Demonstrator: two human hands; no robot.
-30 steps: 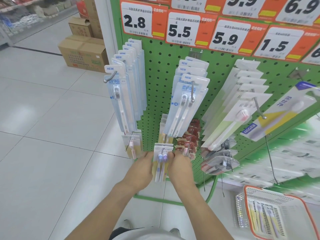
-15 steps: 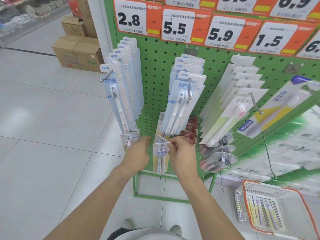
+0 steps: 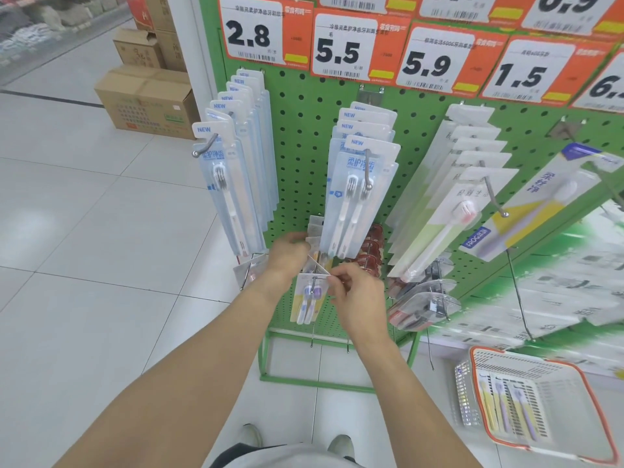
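In the head view, the pack (image 3: 305, 304) is hanging low on the pegboard (image 3: 304, 170), on a hook (image 3: 314, 282) at 6 o'clock from the blue packs (image 3: 354, 197). The right hand (image 3: 358, 298) is pinching its top corner, probably guiding the hole along the hook. The left hand (image 3: 288, 255), at 10 o'clock from the right, is lying against the rear packs (image 3: 315, 228), seemingly holding them back; whether it is gripping, I cannot tell. Both forearms are stretching forward, hands apart. A basket (image 3: 580, 400) is standing at 4 o'clock.

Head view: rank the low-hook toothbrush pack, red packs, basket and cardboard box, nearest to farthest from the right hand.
1. Toothbrush pack, pinched by the right hand.
2. Red packs, hanging just beyond it.
3. Basket, down at lower right.
4. Cardboard box, far upper left.
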